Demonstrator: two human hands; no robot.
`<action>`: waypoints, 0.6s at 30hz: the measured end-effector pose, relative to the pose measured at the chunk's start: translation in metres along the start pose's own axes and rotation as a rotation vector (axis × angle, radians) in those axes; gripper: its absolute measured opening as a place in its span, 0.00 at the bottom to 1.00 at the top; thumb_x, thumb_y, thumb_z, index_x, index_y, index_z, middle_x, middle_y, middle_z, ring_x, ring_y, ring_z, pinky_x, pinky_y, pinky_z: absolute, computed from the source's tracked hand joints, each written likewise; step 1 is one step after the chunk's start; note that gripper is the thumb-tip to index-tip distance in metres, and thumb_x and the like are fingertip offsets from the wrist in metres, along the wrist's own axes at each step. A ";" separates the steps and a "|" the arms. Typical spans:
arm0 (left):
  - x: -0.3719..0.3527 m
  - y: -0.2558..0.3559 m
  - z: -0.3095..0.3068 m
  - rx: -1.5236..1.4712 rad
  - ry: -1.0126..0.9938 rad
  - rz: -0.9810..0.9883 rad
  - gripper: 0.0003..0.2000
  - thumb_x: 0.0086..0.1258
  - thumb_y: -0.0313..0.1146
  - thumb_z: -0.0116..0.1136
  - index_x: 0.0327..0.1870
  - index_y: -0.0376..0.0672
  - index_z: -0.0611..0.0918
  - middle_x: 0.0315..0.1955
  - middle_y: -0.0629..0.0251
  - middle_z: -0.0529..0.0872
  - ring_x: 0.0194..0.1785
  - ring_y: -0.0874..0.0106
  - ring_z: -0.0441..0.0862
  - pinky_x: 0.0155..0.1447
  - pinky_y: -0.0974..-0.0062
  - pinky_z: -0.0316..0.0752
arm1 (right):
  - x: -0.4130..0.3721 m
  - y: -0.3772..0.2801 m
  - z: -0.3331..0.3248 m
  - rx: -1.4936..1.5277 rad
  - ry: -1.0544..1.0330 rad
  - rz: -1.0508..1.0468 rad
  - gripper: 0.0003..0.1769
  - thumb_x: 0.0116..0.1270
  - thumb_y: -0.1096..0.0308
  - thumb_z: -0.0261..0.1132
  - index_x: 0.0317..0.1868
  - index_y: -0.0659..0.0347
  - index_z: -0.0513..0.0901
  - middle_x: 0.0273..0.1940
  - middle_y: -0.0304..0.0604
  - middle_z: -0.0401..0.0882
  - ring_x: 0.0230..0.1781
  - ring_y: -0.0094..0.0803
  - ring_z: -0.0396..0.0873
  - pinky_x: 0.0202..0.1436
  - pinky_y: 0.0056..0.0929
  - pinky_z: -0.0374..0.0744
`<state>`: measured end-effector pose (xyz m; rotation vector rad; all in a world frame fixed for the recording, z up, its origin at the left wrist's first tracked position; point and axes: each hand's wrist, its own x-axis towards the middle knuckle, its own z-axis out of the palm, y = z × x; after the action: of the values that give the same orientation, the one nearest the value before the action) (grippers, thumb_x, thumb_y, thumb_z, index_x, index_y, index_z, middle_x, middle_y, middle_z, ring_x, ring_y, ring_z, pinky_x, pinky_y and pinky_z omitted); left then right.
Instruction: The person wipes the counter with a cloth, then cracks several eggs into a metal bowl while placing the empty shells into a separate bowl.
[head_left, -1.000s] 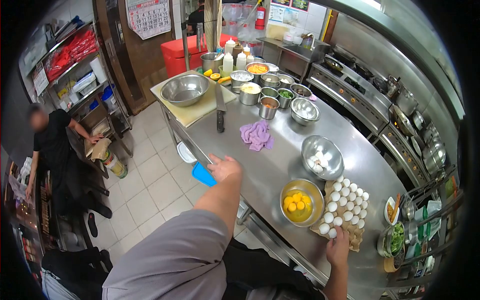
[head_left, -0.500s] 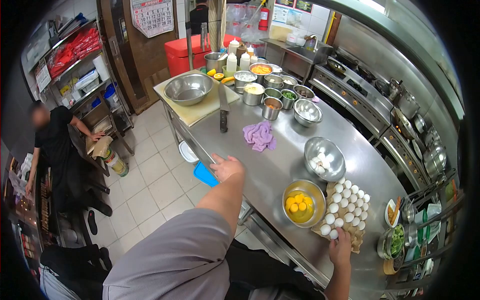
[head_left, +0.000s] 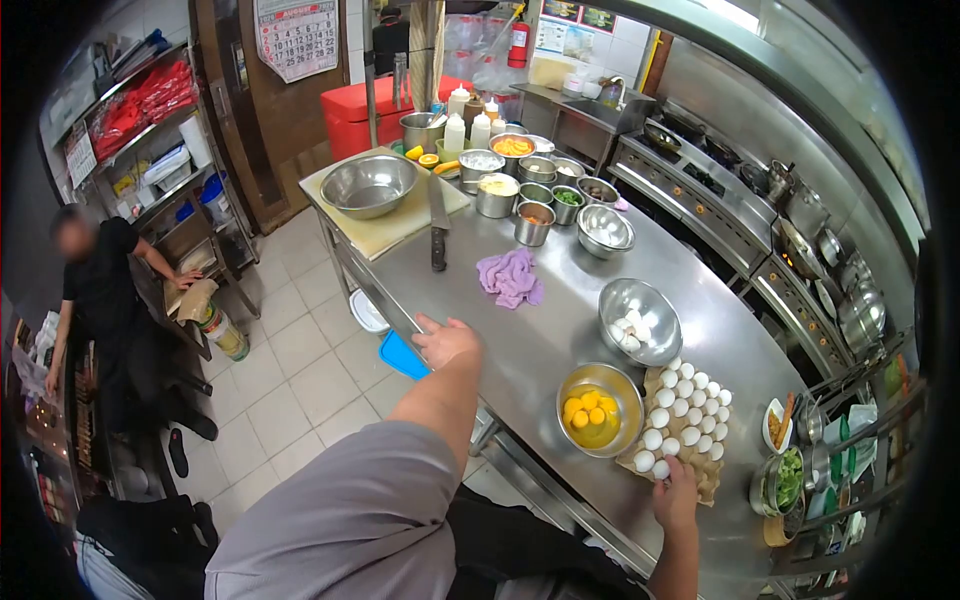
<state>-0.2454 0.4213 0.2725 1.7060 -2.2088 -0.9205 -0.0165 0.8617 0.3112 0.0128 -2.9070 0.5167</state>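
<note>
My right hand point(head_left: 676, 492) is at the near end of a cardboard egg tray point(head_left: 708, 484), its fingers closed around a white egg point(head_left: 661, 469) that sits low in the tray. Several more white eggs point(head_left: 690, 436) fill the rows beyond. Left of the tray, a steel bowl point(head_left: 634, 437) holds several raw yolks point(head_left: 589, 408) in clear egg white. Behind it, another steel bowl point(head_left: 655, 300) contains eggshells point(head_left: 630, 328). At the table's left edge, my left hand point(head_left: 447, 343) lies with fingers spread, holding nothing.
A purple cloth point(head_left: 510, 277) and a knife point(head_left: 438, 225) lie on the steel table point(head_left: 560, 310). Food containers and squeeze bottles point(head_left: 455, 133) stand at its far end, beside a bowl on a cutting board point(head_left: 385, 232). A seated person point(head_left: 105, 270) is at left; stoves point(head_left: 690, 205) line the right.
The view has shifted slightly, so the table items appear a little further left. My right hand stays at the same egg, and my left hand remains at the table edge.
</note>
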 end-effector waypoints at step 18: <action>0.004 -0.002 0.001 -0.016 -0.007 0.015 0.37 0.78 0.48 0.56 0.85 0.53 0.58 0.72 0.45 0.68 0.58 0.51 0.85 0.58 0.55 0.85 | 0.001 0.001 0.000 -0.016 0.006 -0.031 0.28 0.62 0.79 0.70 0.65 0.64 0.79 0.52 0.56 0.80 0.50 0.55 0.83 0.54 0.46 0.82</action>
<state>-0.2453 0.4179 0.2695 1.6797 -2.2089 -0.9394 -0.0179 0.8625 0.3112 0.0538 -2.9000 0.4881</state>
